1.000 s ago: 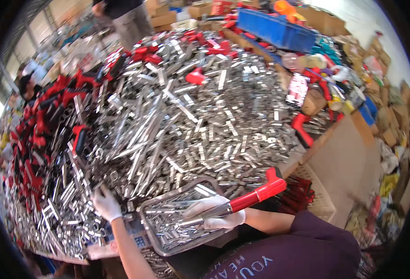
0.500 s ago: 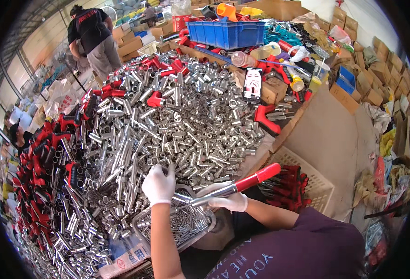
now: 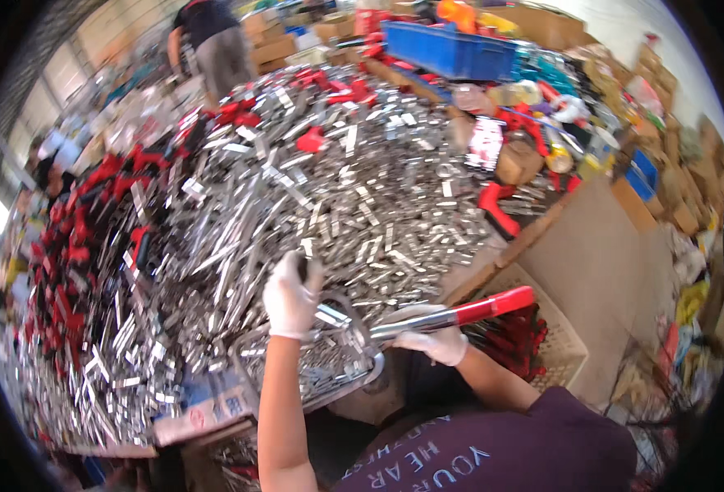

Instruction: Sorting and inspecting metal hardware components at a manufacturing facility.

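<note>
My right hand (image 3: 444, 344), in a white glove, grips a shiny metal tube with a red handle (image 3: 489, 307). The tube lies tilted across the hand, its metal end toward the left and its red end to the right. My left hand (image 3: 290, 302), also gloved, is closed in a pinch above the edge of the metal pile. What sits between its fingers is blurred. Below the two hands is a grey tray (image 3: 369, 375) of small metal pins and fittings. A wide heap of metal sockets and tubes (image 3: 354, 213) spreads out beyond my hands.
Red-handled parts (image 3: 75, 254) are heaped at the left. A blue crate (image 3: 452, 51) and a lit phone (image 3: 486, 143) are toward the back. At my right, a cream plastic basket (image 3: 571, 348) holds red handles. A person (image 3: 214, 45) stands far left, near cardboard boxes (image 3: 271, 49).
The whole view has shifted and is blurred, with the surroundings sliding right. My left hand's fingers are now raised in a pinch. The right hand still holds the red-handled tube.
</note>
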Available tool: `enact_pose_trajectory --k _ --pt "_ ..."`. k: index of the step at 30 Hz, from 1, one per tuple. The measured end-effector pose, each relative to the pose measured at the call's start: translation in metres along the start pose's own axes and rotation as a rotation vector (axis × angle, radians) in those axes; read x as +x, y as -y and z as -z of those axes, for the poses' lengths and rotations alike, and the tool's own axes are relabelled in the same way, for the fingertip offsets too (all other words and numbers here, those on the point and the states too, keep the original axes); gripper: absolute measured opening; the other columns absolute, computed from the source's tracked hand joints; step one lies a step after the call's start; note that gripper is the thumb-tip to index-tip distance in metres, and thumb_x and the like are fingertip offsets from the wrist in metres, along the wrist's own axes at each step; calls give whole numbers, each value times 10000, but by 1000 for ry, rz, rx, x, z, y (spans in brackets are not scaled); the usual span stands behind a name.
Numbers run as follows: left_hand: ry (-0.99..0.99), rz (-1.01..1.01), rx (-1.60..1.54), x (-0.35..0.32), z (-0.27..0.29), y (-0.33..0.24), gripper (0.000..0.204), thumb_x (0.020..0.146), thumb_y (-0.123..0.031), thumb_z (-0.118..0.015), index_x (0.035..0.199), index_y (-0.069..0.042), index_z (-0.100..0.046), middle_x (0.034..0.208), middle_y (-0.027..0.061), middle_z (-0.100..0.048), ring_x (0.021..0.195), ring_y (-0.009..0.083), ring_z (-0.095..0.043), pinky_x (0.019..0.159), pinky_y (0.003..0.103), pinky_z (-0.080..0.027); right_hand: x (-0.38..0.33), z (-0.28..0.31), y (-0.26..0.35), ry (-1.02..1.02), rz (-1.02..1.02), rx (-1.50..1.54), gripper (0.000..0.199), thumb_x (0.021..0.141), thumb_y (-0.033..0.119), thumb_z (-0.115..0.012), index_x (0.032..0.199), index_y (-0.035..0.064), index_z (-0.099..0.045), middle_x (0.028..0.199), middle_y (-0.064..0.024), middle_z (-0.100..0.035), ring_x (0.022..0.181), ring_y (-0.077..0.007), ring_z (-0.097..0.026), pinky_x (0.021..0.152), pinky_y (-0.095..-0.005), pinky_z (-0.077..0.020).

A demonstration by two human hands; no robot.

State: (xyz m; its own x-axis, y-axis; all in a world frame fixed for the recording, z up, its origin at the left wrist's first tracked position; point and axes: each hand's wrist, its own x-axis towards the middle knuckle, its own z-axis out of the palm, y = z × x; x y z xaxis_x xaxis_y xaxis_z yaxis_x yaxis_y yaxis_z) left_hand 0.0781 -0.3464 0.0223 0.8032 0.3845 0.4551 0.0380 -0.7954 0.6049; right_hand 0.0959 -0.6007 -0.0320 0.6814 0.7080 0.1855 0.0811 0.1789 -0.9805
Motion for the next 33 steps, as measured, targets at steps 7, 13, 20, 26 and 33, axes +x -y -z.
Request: enact_pose_trajectory --k 7,13,20,26,33 --pt "354 -70 -287 -117 77 -5 239 884 -95 -512 1083 17 -582 756 171 -635 684 358 -644 646 408 -513 10 -27 -4 2 -56 483 347 860 70 -667 1155 -100 -604 1023 -200 -707 881 -217 -702 790 -336 -575" --pt "518 48 -244 -131 125 -3 192 936 -163 -564 1054 -21 -616 741 165 -637 685 382 -646 628 421 -513 20 -68 -6 188 -238 450 346 790 46 -663 1115 -73 -649 985 -130 -721 865 -167 -688 782 -298 -559" --pt "362 25 9 -135 136 0 161 885 -148 -666 1029 -77 -667 822 144 -680 723 331 -672 624 394 -539 37 -91 -14 186 -163 432 324 785 35 -675 1089 -73 -650 999 -139 -718 881 -183 -689 827 -322 -551" --pt "141 51 -119 -151 122 25 246 825 -140 -720 1066 -97 -693 822 106 -700 685 298 -680 601 380 -538 48 -96 -17 216 -148 275 298 821 77 -689 1074 -74 -649 974 -150 -724 874 -174 -690 815 -313 -551" --pt "457 251 -207 -143 129 38 297 885 -248 -690 1118 -63 -692 874 147 -715 743 279 -708 670 325 -552 52 -94 -15 321 -248 259 280 823 53 -693 1069 -76 -658 974 -127 -727 874 -155 -683 812 -298 -544"
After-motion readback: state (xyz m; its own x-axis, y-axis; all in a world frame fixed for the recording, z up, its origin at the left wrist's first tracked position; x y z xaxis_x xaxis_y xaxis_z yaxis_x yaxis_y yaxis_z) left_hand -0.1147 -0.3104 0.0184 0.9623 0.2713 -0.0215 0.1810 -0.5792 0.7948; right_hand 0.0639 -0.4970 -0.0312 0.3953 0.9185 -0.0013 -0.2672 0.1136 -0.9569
